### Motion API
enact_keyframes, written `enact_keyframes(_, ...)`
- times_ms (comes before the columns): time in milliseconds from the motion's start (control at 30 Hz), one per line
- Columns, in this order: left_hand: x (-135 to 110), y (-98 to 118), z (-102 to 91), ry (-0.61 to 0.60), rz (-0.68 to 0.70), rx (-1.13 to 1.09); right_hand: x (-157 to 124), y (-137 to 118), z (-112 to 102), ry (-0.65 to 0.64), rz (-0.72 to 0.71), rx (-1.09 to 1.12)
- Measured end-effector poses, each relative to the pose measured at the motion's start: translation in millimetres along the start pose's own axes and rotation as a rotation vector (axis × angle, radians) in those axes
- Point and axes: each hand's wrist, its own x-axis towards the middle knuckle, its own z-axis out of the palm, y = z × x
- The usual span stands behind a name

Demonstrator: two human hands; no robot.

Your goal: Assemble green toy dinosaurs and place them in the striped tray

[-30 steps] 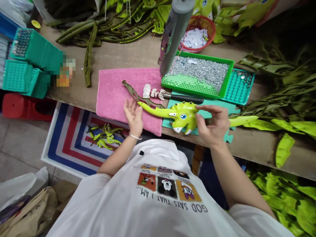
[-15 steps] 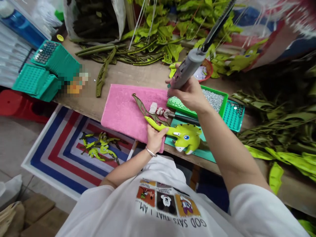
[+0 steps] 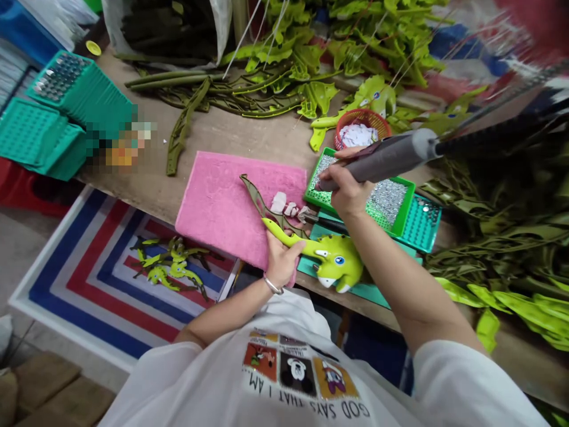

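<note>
My left hand (image 3: 282,261) grips the neck of a lime-green toy dinosaur (image 3: 338,267), which has a blue eye and white horn tips and rests on a teal foam mat (image 3: 355,290). My right hand (image 3: 347,190) is shut around a grey electric screwdriver (image 3: 386,159), its tip pointing left over a green tray (image 3: 313,184) of small silver screws. An olive-green toy part (image 3: 256,200) with cut-outs lies against the dinosaur's neck on a pink towel (image 3: 231,201). Beside it, white padding is wrapped on a black-handled tool (image 3: 326,223).
A teal pegboard tray (image 3: 422,224) and a red basket (image 3: 361,130) of white scraps stand on the wooden bench (image 3: 231,133). Piles of green toy parts surround the work area. Stacked teal trays (image 3: 57,89) sit at the far left. A striped tray (image 3: 98,284) holding small parts lies below the bench.
My right hand has left the dinosaur's head and now holds the screwdriver, which has swung lower and sideways. My left hand has closed on the neck. The view has turned slightly.
</note>
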Motion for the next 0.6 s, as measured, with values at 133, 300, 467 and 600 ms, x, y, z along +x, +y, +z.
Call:
enact_keyframes(133,-0.6,-0.6,0.0,0.002,0.012,0.008,1.4,5.4,0.8,-0.002,0.003,-0.040)
enact_keyframes(300,-1.3,0.0,0.6,-0.002,0.021,0.009,3.3,11.8,0.5,0.007,0.006,-0.065)
enact_keyframes(467,-1.8,1.1,0.9,0.007,0.023,0.001,4.0,11.3,3.5,0.011,0.004,-0.080)
enact_keyframes(600,-2.5,2.4,3.0,0.007,0.021,-0.017,5.8,7.0,5.1,-0.007,0.027,-0.101)
